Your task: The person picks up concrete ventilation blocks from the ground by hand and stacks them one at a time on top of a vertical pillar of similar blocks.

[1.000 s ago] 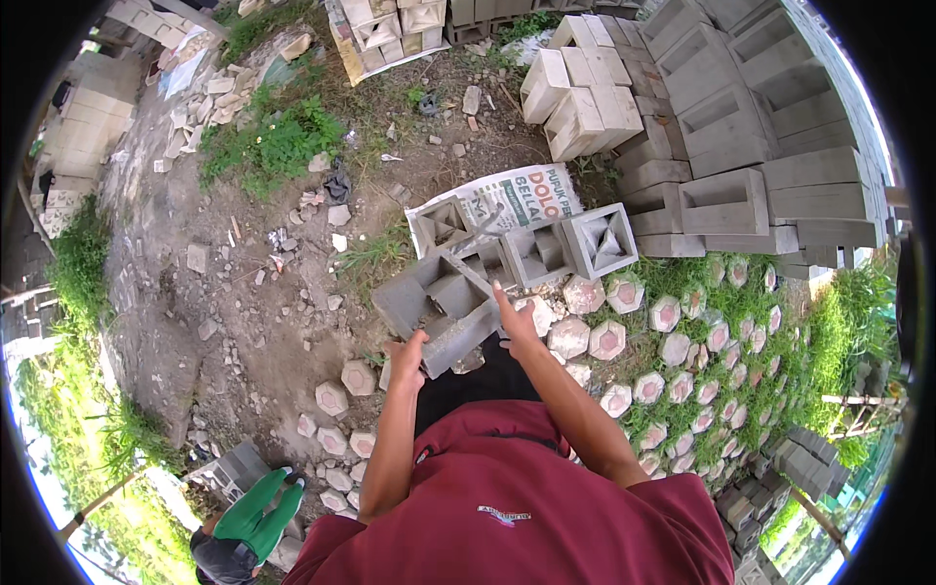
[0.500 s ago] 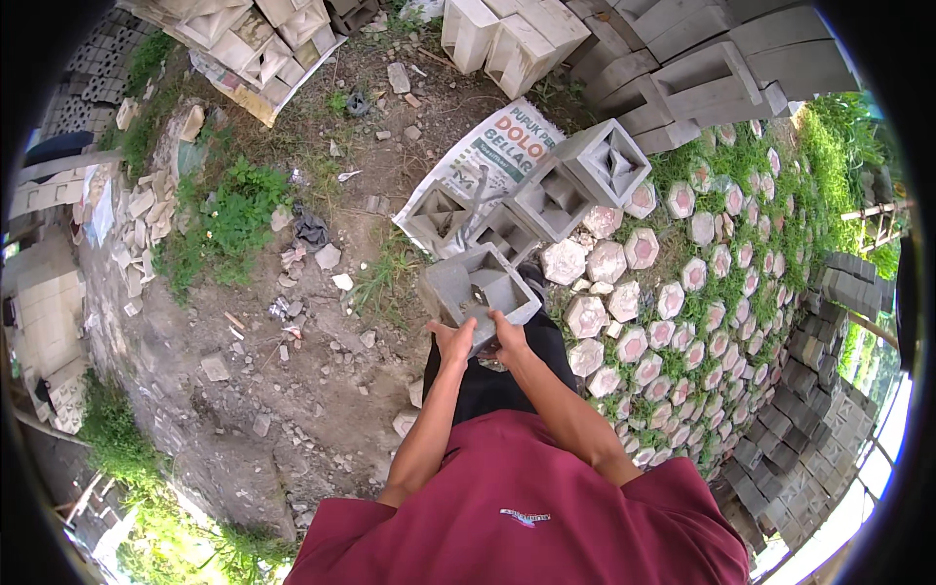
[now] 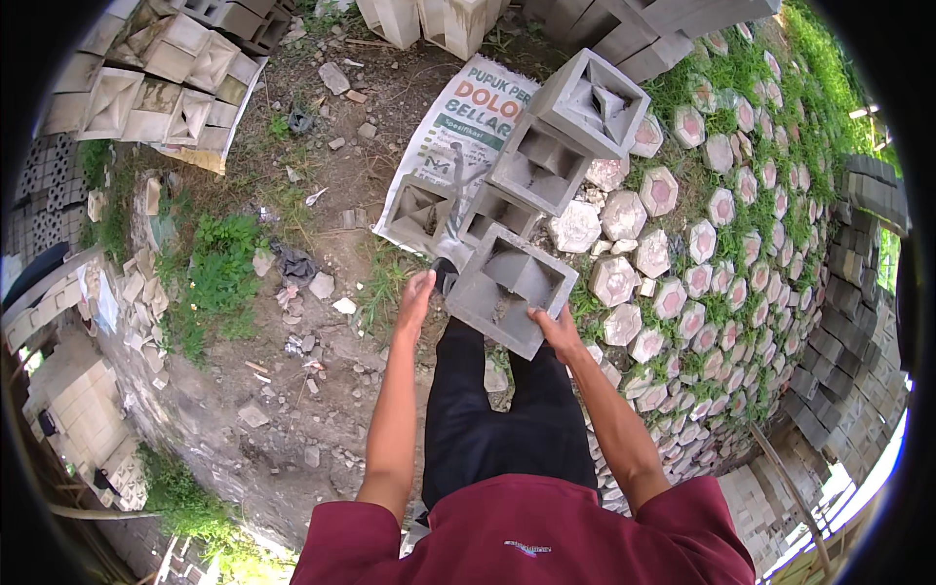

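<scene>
A grey concrete ventilation block [image 3: 514,336], hollow with slanted inner faces, is in front of my legs. My right hand [image 3: 558,333] grips its near right edge, thumb over the rim. Off the block's left side, my left hand [image 3: 415,300] is apart from it, fingers stretched forward beside a dark shoe tip [image 3: 445,277]. Just beyond, similar blocks form a diagonal row: a low one [image 3: 502,216], a middle one [image 3: 526,185] and a far one [image 3: 609,146]. Another block [image 3: 419,213] lies to their left on a white printed sack [image 3: 414,161].
Hexagonal pavers [image 3: 658,190] with grass between them cover the ground at right. Stacked blocks stand at far left [image 3: 156,97], far centre [image 3: 453,24] and right [image 3: 829,322]. Rubble [image 3: 253,414] and a green plant [image 3: 219,273] lie on the dirt at left.
The block has turned and shifted slightly right. My left hand has let go of it and moved left; my right hand has moved right along its near edge. The view has shifted.
</scene>
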